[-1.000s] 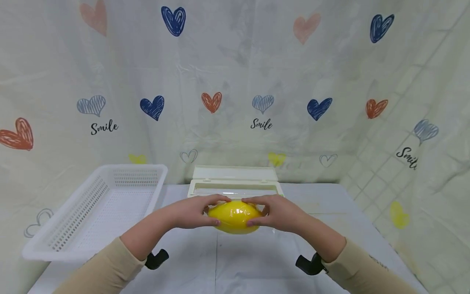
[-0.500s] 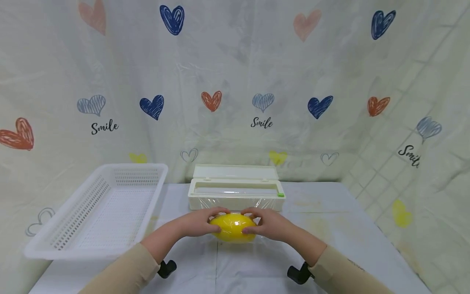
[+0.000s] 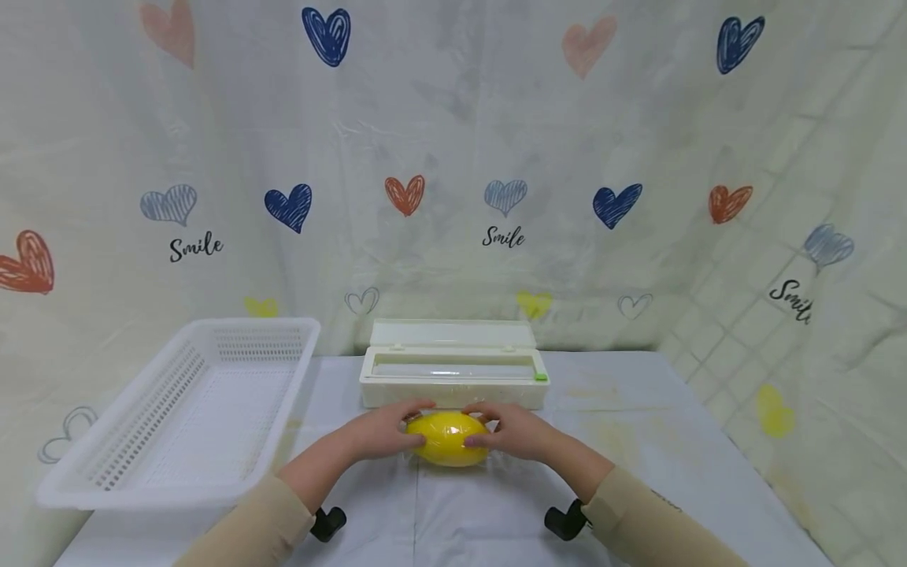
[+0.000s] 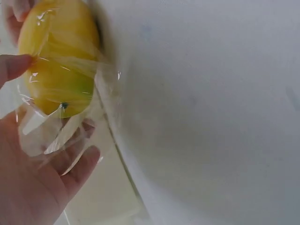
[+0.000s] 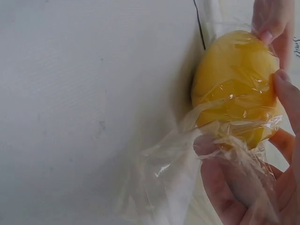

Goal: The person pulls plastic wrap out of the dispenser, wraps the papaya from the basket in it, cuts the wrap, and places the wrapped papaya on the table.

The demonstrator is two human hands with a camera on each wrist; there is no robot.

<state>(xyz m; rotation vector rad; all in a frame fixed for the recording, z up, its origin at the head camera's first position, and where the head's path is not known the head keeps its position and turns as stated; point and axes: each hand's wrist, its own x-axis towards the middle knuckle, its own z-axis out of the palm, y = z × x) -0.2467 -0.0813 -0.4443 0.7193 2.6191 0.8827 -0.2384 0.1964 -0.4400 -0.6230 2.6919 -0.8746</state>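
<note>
A yellow mango (image 3: pixel 446 439), greenish near its dark stem end in the left wrist view, is held low over the table. Clear cling film (image 5: pixel 161 171) covers it, with loose crumpled film hanging off its ends. My left hand (image 3: pixel 379 431) grips its left end, thumb on the near side and fingers at the back. At the right end my right hand (image 3: pixel 520 431) holds it the same way, film bunched across the fingers. Just behind stands a white cling film dispenser (image 3: pixel 453 394), its lid (image 3: pixel 453 334) raised and a green slider (image 3: pixel 542 377) at its right.
On the left sits a large white perforated basket (image 3: pixel 177 494). The table (image 3: pixel 623 472) wears a white cover with faint stains at the right. Behind it hangs a curtain (image 3: pixel 439 118) printed with hearts.
Both hands have brought the mango down and nearer to me, away from the dispenser. Film that stretched from the dispenser's front half a second ago no longer shows taut there.
</note>
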